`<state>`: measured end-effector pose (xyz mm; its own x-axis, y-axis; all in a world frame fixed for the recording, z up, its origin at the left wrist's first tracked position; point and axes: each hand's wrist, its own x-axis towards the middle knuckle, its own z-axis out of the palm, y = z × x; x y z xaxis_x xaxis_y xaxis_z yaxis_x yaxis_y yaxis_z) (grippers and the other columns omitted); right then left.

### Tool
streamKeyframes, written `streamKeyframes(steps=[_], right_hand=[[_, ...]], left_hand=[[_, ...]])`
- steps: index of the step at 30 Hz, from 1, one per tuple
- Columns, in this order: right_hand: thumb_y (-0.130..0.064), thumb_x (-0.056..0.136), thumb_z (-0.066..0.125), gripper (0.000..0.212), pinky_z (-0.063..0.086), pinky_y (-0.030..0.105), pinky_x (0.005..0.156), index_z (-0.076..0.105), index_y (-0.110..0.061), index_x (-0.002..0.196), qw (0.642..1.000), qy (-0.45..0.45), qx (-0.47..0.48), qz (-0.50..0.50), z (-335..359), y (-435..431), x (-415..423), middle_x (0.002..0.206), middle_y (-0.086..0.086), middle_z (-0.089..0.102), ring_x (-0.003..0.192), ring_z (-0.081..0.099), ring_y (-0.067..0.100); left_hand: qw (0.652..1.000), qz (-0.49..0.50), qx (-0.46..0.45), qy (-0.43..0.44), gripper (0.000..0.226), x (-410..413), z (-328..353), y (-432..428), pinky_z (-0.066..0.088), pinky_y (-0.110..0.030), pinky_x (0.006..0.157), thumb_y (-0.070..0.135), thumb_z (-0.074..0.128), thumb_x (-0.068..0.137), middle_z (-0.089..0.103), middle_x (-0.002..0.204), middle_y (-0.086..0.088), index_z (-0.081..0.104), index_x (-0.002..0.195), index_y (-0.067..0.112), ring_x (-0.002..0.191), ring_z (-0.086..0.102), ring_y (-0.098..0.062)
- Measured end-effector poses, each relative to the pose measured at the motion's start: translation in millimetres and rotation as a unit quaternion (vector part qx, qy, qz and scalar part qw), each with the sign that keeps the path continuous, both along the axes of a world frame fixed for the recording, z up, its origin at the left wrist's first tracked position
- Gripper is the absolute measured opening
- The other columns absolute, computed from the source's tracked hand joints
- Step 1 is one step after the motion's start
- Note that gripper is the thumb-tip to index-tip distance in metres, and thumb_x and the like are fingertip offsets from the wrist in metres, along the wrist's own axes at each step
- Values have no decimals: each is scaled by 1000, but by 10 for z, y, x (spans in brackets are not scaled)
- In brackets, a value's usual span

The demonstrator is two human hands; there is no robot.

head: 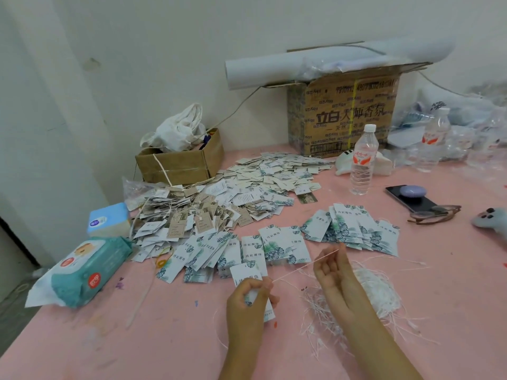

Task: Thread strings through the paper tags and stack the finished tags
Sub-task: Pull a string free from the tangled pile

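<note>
My left hand [248, 300] grips a white paper tag [245, 273] with a green leaf print, low in the middle of the pink table [175, 338]. A thin white string [304, 266] runs taut from that tag up to my right hand [333, 266], which pinches its far end. Under my right forearm lies a tangle of loose white strings [378, 292]. Just beyond my hands, leaf-print tags lie spread in a row [247, 250], and a second batch [354, 229] sits further right. A large heap of tags with strings [219, 201] fills the table's middle.
A wet-wipe pack [85, 270] and a blue tissue box [108, 219] lie at the left edge. Two cardboard boxes [181, 163] [343, 113] stand along the wall. A water bottle [362, 160], a phone [411, 200] and glasses [436, 213] are at the right.
</note>
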<state>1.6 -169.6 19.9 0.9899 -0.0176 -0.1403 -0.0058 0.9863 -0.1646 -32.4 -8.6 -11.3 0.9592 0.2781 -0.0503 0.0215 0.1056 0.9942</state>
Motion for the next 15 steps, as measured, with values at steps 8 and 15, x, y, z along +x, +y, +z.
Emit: streamKeyframes(steps=[8,15], right_hand=[[-14,76,62,32,57,22,68,65,-10,107,999,27,-28,-27,-24,-34,29,75,2,64,71,62,9],[-8,86,67,22,53,16,69,71,-21,104,843,-32,-530,-84,-125,78,-34,86,3,73,78,68,11]], left_hand=[[998,-36,-19,-48,29,-65,70,-43,50,-28,40,40,63,80,73,85,-8,70,98,18,61,68,-20],[989,-108,49,-87,72,-86,52,-54,55,-33,54,16,43,103,75,102,3,7,139,67,67,70,-23]])
